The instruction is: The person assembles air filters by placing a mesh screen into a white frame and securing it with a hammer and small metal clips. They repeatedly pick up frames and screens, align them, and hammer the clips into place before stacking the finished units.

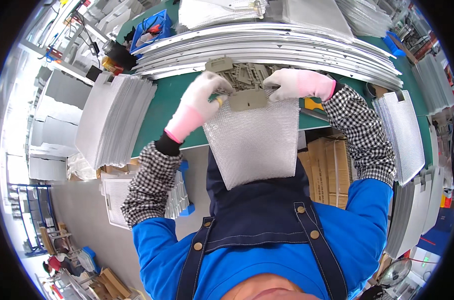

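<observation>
Two curled grips are seen, left hand (pixel 202 96) and right hand (pixel 294 83); clamping on the beige plate (pixel 248 101) between them cannot be told. Its long axis is laid left-to-right at the mesh sheet (pixel 257 142)'s far edge; neither hand is clearly nearer.

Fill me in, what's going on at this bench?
The person's gloved left hand and right hand are at opposite ends of a beige plate, which overlaps the far edge of a mesh. Whether the two are joined, I can't tell. The mesh hangs over the near edge of the bench. Just beyond the plate is a pile of beige parts, with metal strips behind.
</observation>
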The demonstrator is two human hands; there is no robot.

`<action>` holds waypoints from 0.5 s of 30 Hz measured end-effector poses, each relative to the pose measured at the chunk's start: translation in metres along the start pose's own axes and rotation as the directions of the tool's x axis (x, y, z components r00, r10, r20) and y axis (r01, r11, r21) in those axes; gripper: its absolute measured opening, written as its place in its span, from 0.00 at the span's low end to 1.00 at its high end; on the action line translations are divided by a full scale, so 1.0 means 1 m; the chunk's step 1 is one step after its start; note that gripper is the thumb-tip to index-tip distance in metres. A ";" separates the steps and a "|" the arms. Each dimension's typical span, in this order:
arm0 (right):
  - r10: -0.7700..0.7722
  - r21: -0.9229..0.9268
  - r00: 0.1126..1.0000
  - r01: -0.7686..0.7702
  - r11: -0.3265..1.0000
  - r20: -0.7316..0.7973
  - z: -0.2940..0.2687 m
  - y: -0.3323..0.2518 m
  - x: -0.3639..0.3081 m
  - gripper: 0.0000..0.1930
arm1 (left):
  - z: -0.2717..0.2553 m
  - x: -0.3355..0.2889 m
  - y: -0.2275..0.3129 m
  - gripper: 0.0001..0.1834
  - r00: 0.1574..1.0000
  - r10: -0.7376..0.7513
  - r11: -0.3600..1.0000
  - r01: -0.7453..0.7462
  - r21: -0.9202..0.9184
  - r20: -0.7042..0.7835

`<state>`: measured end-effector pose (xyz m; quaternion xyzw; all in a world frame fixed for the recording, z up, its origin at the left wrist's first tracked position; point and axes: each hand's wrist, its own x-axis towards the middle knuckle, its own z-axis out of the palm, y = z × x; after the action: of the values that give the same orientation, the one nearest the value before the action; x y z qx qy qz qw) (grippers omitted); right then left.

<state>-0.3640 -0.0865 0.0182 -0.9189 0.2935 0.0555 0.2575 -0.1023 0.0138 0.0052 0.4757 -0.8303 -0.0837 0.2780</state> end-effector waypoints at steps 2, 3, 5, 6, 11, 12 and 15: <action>0.014 0.027 0.999 -0.016 1.000 0.052 -0.006 -0.014 0.002 0.25 | -0.011 0.013 0.011 0.16 0.994 -0.099 0.994 0.100 -0.037 0.036; 0.024 0.040 0.997 -0.027 0.999 0.080 -0.005 -0.017 0.002 0.25 | -0.010 0.024 0.017 0.17 0.987 -0.109 0.991 0.118 -0.071 0.122; -0.067 0.008 0.997 0.068 0.998 -0.039 0.000 -0.021 0.000 0.23 | -0.002 0.038 0.017 0.20 0.896 -0.049 0.992 0.096 -0.085 0.441; -0.113 -0.012 0.989 0.112 0.994 -0.100 0.002 -0.023 -0.001 0.22 | -0.001 0.046 0.019 0.22 0.794 -0.091 0.976 0.190 -0.104 0.601; -0.065 0.081 0.997 0.069 0.994 -0.042 0.001 -0.023 -0.011 0.18 | 0.008 0.059 0.031 0.27 0.655 -0.195 0.981 0.128 0.147 0.730; -0.075 0.110 0.996 0.079 0.991 -0.042 0.002 -0.023 -0.011 0.17 | 0.005 0.060 0.037 0.29 0.626 -0.234 0.972 0.126 0.200 0.744; -0.031 0.168 0.999 0.038 0.985 -0.045 0.001 -0.018 -0.010 0.18 | 0.007 0.054 0.024 0.33 0.740 -0.161 0.973 0.008 0.231 0.653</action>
<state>-0.3613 -0.0683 0.0279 -0.8997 0.2864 0.0066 0.3293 -0.1452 -0.0190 0.0300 0.4786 -0.8560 -0.1715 -0.0942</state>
